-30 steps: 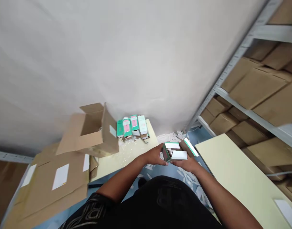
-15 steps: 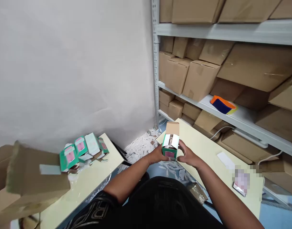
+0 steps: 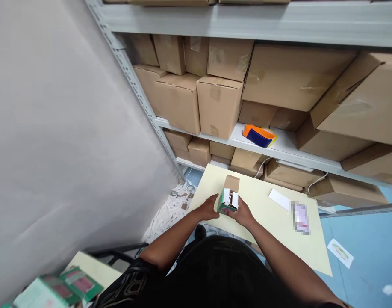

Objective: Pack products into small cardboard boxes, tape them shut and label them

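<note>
A small green and white carton (image 3: 228, 202) with a pink panel is above the pale yellow table, its brown cardboard lid flap raised and two white inner flaps at the top. My right hand (image 3: 243, 212) grips its right side and lower front. On the other side, my left hand (image 3: 209, 208) is curved with thumb and fingers apart, right beside the carton's left face; whether a fingertip touches it is hard to see. What lies inside the carton is mostly hidden by the flaps.
The pale yellow table (image 3: 279, 231) bears a white strip (image 3: 279, 199) and a blurred-out phone-like item (image 3: 300, 218). Behind it, a metal shelf (image 3: 202, 136) holds brown boxes (image 3: 219, 105) and an orange and blue band (image 3: 259, 135). More green cartons (image 3: 81, 283) sit lower left; paper scraps (image 3: 160, 218) cover the floor.
My view has turned right, toward the shelf and table. The carton has moved over the table. My left hand, earlier on the carton's left side, has loosened; the right hand still holds it.
</note>
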### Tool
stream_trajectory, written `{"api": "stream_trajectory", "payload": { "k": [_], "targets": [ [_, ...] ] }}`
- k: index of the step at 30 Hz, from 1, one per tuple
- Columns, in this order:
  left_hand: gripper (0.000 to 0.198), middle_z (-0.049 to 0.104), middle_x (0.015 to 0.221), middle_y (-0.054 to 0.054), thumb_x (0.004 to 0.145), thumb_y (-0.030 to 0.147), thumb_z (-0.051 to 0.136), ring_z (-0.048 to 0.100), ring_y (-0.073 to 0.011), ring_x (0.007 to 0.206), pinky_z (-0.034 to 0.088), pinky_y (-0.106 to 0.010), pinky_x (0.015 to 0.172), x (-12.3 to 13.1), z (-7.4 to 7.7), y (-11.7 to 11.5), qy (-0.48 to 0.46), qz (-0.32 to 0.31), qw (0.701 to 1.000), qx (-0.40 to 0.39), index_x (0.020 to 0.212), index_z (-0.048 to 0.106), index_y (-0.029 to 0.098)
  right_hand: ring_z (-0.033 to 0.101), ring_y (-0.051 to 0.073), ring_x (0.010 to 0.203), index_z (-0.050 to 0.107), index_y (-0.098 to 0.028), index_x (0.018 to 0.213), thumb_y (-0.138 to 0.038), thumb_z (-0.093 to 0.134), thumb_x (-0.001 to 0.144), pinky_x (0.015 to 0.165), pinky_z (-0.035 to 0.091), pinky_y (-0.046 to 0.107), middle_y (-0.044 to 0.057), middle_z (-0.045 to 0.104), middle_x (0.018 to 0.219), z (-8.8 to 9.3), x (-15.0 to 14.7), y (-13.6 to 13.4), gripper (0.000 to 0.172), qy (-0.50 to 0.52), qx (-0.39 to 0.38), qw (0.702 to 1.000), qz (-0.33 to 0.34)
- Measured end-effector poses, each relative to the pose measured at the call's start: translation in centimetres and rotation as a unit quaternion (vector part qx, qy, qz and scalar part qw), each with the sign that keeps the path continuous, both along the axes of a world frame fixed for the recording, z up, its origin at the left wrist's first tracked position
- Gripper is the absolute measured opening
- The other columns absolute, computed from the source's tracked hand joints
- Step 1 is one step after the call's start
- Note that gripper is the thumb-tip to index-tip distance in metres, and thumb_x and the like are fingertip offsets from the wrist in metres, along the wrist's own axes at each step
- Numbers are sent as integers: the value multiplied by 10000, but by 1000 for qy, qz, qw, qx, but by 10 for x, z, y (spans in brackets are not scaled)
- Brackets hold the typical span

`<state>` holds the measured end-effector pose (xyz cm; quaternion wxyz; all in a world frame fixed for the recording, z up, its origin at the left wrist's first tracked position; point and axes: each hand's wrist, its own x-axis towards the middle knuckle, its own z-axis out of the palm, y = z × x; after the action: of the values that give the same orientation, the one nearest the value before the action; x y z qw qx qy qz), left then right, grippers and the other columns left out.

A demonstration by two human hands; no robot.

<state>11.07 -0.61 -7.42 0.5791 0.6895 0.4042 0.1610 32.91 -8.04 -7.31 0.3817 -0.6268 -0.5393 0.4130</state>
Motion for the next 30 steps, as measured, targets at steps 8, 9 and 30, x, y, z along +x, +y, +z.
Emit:
{"api": "stream_trajectory", "payload": {
  "k": [8, 9, 30],
  "targets": [
    [588, 523, 1278, -96, 772, 316, 759, 617, -223, 1006, 535, -376, 906, 26, 43, 65, 24, -39, 993, 105, 1304, 530, 213, 728, 266, 914, 543, -215, 1361, -321, 756, 729, 825, 591, 435, 74, 753, 1112, -46, -16, 39, 675, -50, -27, 995, -87],
    [576, 522, 1263, -90, 753, 295, 764, 619, -222, 988, 533, -374, 895, 32, 43, 69, 50, -41, 992, 108, 1276, 537, 211, 729, 276, 900, 549, -216, 1358, -327, 761, 729, 819, 589, 451, 69, 758, 1086, -48, -17, 42, 673, -61, -34, 994, -87],
    [283, 578, 1162, -121, 890, 97, 513, 515, -293, 1153, 433, -452, 1051, 29, 34, 45, 135, -58, 956, 252, 1077, 692, 211, 733, 226, 832, 465, -252, 1520, -273, 452, 902, 734, 604, 383, 52, 770, 1056, -30, 2, 36, 618, -21, 2, 996, -90]
  ]
}}
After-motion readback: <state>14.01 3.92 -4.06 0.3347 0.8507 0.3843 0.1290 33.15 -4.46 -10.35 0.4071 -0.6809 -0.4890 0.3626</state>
